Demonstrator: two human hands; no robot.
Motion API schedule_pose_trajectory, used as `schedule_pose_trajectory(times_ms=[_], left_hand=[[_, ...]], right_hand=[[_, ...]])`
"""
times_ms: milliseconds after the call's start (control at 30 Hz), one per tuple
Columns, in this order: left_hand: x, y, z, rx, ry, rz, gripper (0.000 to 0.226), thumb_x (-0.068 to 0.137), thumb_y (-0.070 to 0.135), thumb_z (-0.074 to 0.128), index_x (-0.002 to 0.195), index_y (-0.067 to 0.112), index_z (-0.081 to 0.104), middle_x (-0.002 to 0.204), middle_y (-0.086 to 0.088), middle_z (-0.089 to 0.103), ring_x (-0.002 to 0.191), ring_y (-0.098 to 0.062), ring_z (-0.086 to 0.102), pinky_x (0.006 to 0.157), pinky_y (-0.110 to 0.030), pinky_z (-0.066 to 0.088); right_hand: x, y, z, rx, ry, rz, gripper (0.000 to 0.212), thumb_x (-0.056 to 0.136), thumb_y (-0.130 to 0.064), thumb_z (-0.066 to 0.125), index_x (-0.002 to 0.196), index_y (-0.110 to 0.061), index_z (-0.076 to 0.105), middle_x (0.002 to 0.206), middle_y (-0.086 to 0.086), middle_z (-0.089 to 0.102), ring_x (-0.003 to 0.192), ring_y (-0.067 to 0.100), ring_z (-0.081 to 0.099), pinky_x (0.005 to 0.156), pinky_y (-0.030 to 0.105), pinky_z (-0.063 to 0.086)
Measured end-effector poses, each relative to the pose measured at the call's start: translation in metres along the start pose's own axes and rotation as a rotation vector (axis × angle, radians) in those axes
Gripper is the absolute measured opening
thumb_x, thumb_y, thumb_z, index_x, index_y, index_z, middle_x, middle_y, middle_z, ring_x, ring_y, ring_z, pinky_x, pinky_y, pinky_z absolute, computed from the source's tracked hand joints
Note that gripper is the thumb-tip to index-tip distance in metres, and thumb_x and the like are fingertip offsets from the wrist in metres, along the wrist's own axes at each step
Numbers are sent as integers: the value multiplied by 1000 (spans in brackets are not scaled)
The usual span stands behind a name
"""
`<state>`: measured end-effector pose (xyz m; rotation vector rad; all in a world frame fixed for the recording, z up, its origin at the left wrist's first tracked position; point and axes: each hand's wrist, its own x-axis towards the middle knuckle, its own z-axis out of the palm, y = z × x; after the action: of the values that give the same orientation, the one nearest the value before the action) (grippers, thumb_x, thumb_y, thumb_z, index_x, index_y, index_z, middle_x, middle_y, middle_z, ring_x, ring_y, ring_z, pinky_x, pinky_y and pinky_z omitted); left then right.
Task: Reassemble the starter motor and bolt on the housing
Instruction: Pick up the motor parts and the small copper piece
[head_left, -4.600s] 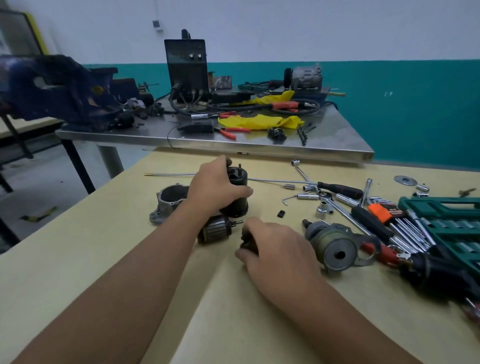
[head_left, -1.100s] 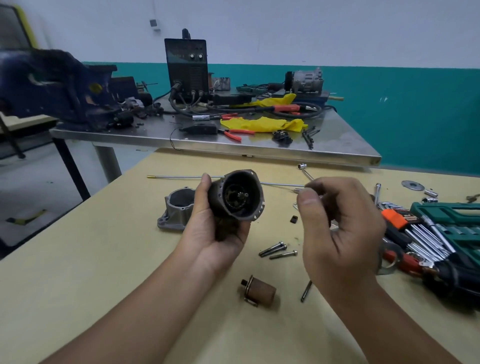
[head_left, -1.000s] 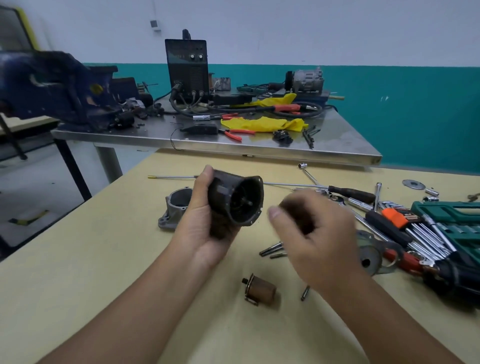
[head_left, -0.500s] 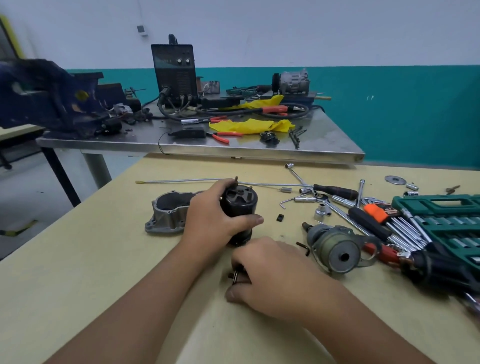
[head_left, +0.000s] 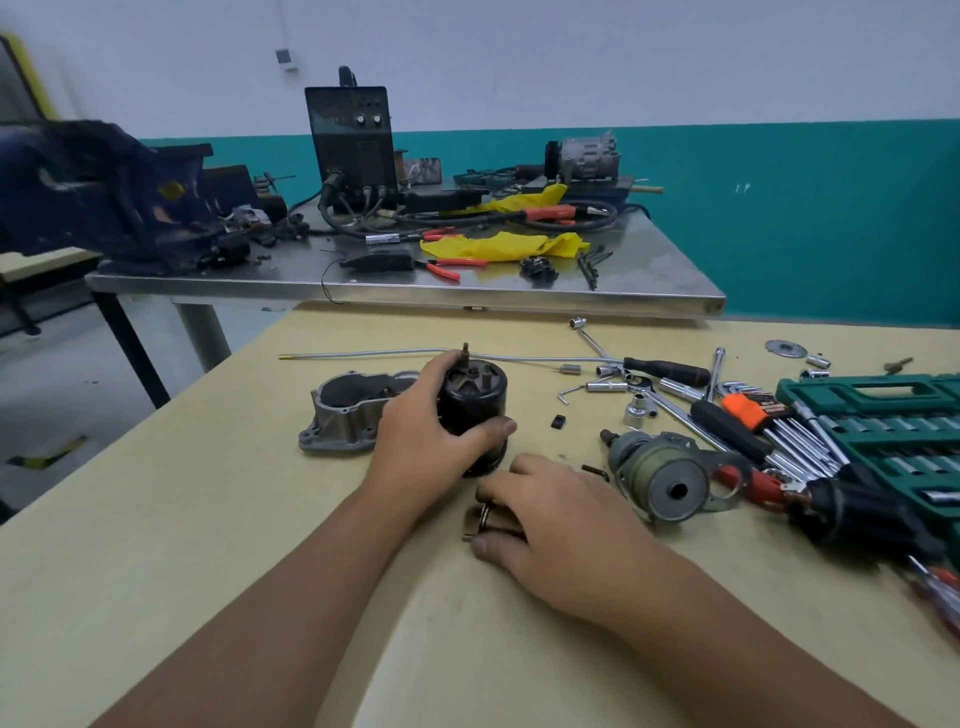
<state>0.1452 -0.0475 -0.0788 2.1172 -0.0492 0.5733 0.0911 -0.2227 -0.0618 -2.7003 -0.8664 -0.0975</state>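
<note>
Left hand (head_left: 423, 441) is wrapped around the black motor body (head_left: 474, 410), standing upright on the yellowish table (head_left: 208, 519); right hand (head_left: 550, 525) has its fingers curled over a small brown cylinder part (head_left: 480, 519) lying just in front of it; grey housing (head_left: 353, 410) sits just left; solenoid (head_left: 665, 475) and loose tools off right.
</note>
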Motion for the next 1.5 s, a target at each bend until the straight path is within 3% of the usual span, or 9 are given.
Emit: schedule_pose_trajectory(times_ms=[100, 200, 367, 467, 600, 800, 967, 1267, 1500], left_hand=[[3, 1, -4, -39, 18, -57, 91, 58, 64, 80, 139, 33, 53, 119, 17, 66, 108, 0, 61, 93, -17, 46], [4, 2, -11, -83, 79, -96, 56, 71, 50, 86, 118, 37, 59, 105, 25, 66, 97, 17, 59, 78, -4, 41], [-3, 23, -13, -820, 199, -388, 39, 86, 37, 80, 114, 11, 68, 104, -8, 78, 97, -26, 76, 71, -40, 62], [-5, 38, -15, -1421, 54, -636, 58, 85, 48, 72, 122, 4, 66, 118, -19, 74, 105, -35, 74, 73, -46, 64], [-12, 41, -17, -1635, -116, -711, 60, 89, 49, 69, 122, -1, 66, 124, -22, 71, 105, -37, 74, 67, -43, 64], [-19, 45, -9, -1504, -279, -676, 57, 85, 53, 66, 103, 0, 79, 118, -20, 73, 100, -31, 75, 68, -38, 64], [-23, 50, -7, -1363, -307, -613, 69, 82, 56, 66, 126, 2, 67, 122, -20, 72, 108, -32, 72, 79, -40, 64], [-22, 47, -13, -1194, -287, -508, 69, 69, 50, 81, 122, 8, 67, 112, -18, 73, 101, -32, 71, 84, -47, 62], [-26, 47, -32, -637, 4, 133, 64, 60, 32, 90, 121, 29, 70, 114, 3, 75, 111, -18, 71, 89, -32, 60]], right_hand=[[-1, 7, -5, 6, 2, 13, 32, 92, -53, 60, 115, -31, 59, 104, -9, 53, 107, 24, 59, 83, 37, 48], [-1, 11, -4, 17, 26, 27, 32, 93, -53, 59, 117, -32, 58, 104, -8, 56, 106, 23, 59, 80, 35, 48], [5, 14, 1, 220, 276, 145, 36, 92, -60, 59, 113, -31, 66, 100, -12, 62, 95, 14, 60, 82, 35, 52], [7, 14, 2, 435, 555, 114, 26, 92, -48, 68, 102, -25, 72, 89, -13, 66, 79, 3, 57, 73, 21, 44], [4, 8, 1, 655, 688, 38, 16, 89, -43, 69, 93, -28, 72, 82, -13, 65, 60, 7, 56, 58, 10, 38], [4, 5, -2, 1155, 540, 178, 46, 73, -64, 79, 102, -34, 59, 87, -8, 67, 46, 14, 57, 45, 30, 47], [4, 7, -6, 1252, 505, 130, 38, 76, -37, 78, 92, -10, 58, 81, 0, 64, 39, 18, 52, 37, 32, 46], [0, 4, -4, 1225, 460, 187, 25, 88, -4, 76, 90, 0, 51, 82, 15, 63, 45, 26, 58, 41, 34, 49], [9, 7, 0, 1210, 518, 324, 19, 91, -4, 74, 94, -21, 66, 81, -3, 73, 51, 24, 68, 46, 39, 58]])
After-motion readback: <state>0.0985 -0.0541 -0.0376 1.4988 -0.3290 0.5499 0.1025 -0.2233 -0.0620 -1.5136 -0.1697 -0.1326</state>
